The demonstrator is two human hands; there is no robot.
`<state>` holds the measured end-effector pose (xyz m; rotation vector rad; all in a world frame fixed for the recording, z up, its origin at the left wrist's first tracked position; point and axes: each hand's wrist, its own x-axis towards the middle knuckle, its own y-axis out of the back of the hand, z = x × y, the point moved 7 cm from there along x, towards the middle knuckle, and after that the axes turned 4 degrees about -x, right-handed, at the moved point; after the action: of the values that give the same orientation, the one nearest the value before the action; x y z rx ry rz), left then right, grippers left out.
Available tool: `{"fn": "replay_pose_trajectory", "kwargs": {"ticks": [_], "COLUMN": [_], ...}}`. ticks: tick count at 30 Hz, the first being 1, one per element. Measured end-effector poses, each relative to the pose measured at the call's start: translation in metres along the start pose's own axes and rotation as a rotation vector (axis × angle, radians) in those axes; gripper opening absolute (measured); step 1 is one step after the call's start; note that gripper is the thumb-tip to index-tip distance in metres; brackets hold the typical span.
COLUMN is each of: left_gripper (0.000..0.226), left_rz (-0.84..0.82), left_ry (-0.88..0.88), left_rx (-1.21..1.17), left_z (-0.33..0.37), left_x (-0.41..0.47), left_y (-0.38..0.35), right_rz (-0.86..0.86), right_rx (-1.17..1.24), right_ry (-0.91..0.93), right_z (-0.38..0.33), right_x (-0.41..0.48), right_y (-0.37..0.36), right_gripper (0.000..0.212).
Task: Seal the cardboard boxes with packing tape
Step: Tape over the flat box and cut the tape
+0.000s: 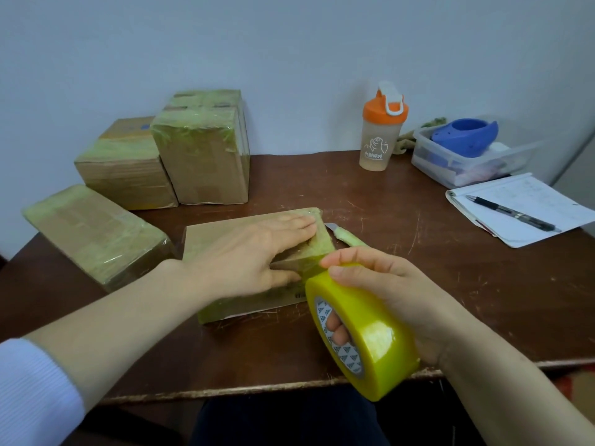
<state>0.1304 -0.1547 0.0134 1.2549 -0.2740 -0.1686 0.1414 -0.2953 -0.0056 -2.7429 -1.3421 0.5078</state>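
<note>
Under left hand, pressed flat: box on surface, touching right hand's tape roll, fingers through core. Four boxes total; three taped ones at left. One roll.

Orange-lidded shaker bottle beside clear tub; pen on notepad; scratched table.

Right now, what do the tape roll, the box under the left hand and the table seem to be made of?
Tape roll: glossy yellow-tinted plastic film, judging by the highlights, wound on a printed core, probably cardboard. Box: matte brown cardboard, partly wrapped in shiny tape that wrinkles at the corner. Table: dark brown wood or wood-look laminate, semi-gloss, with pale scratches and a worn front edge; which of the two I cannot tell.
</note>
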Motion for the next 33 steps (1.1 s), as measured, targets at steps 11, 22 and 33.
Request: {"fn": "replay_pose_trajectory", "kwargs": {"ticks": [11, 22, 33], "left_gripper": [0.122, 0.106, 0.070], "left_rz": [-0.322, -0.341, -0.009], "left_ry": [0.139, 0.024, 0.011], "left_rx": [0.156, 0.177, 0.251], "left_z": [-0.009, -0.005, 0.013], "left_x": [0.032, 0.050, -0.004], "left_y": [-0.001, -0.001, -0.002], "right_rz": [0.018, 0.005, 0.001], "right_rx": [-0.010, -0.003, -0.014], "right_ry": [-0.007, -0.001, 0.005], "right_z": [-0.001, 0.001, 0.001], "right_x": [0.000, 0.000, -0.001], "right_y": [-0.001, 0.001, 0.001], "right_gripper": [0.016, 0.014, 0.011]}}
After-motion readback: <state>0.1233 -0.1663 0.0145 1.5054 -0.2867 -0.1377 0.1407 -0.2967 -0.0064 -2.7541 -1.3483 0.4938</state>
